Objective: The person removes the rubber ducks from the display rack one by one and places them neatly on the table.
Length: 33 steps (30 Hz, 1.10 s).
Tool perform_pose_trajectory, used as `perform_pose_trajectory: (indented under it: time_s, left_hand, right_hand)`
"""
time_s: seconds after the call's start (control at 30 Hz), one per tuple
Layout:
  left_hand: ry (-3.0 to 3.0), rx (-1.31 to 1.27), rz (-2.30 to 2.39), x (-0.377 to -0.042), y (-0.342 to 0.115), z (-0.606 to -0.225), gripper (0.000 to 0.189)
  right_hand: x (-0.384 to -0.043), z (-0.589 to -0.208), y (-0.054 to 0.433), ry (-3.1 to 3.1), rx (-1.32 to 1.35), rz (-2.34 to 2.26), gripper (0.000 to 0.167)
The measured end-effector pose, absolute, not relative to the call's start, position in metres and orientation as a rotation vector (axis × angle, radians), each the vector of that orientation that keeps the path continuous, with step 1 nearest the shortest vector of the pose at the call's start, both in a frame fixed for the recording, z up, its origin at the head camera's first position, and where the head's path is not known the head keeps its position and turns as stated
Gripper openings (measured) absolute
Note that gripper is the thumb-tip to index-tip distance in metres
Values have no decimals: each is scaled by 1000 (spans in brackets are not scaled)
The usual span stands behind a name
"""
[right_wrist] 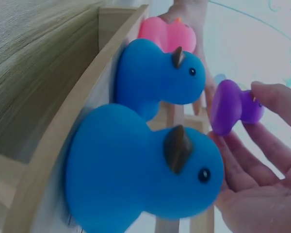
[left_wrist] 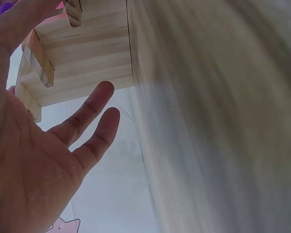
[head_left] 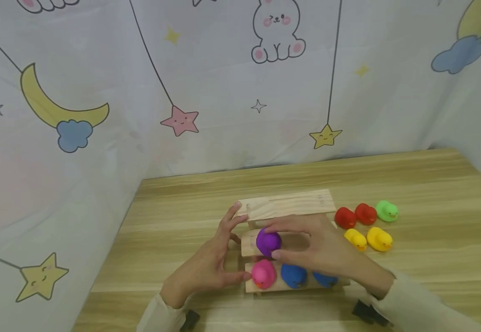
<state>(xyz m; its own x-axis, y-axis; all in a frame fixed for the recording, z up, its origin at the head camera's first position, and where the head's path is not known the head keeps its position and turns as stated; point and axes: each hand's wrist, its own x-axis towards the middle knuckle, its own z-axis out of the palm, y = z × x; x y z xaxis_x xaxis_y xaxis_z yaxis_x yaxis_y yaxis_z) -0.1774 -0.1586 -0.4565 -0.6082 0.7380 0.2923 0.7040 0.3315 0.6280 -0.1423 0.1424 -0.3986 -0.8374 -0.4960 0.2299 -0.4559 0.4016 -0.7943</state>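
A pale printed cloth stands behind the wood-grain worktop, which carries a stepped wooden stand. The left hand is spread at the stand's left end, holding nothing, fingertips at the top step and thumb beside the pink duck; light counter-pressure there would probably keep the stand from sliding. The right hand pinches the purple duck between thumb and fingers over the left part of the middle step; whether its base touches the wood I cannot tell. To place it well, I would keep the base level, turn the bill forward like those on the lowest step, and loosen the pinch only once the weight is down. The wrist should stay high enough to miss the two blue ducks just below. Two red ducks, two yellow ducks and a green duck sit on the worktop to the right, clear of this move.
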Motion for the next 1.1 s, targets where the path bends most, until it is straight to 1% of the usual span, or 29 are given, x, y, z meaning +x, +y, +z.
perform_pose_trajectory:
  time_s: [0.2, 0.47, 0.57, 0.77, 0.9, 1.1]
  left_hand:
    - [2539, 1372, 1162, -178, -160, -457, 116]
    - [2552, 1337, 1130, -178, -160, -457, 116]
    - [2550, 1331, 1132, -178, -160, -457, 116]
    - [2548, 1327, 1132, -178, -161, -457, 118]
    - [2542, 1365, 1144, -180, -161, -459, 119]
    - [2544, 1351, 1137, -179, -160, -459, 119]
  right_hand:
    - [-138, -401, 151, 2659, -875, -1443, 42]
    - [-131, -401, 171, 2778, -870, -1390, 45]
    - [-129, -401, 178, 2797, -902, -1417, 44]
    - [-124, -401, 193, 2820, -967, -1498, 48]
    - [-120, -402, 204, 2898, -872, -1415, 49]
    - [-114, -404, 221, 2957, -624, -1315, 50]
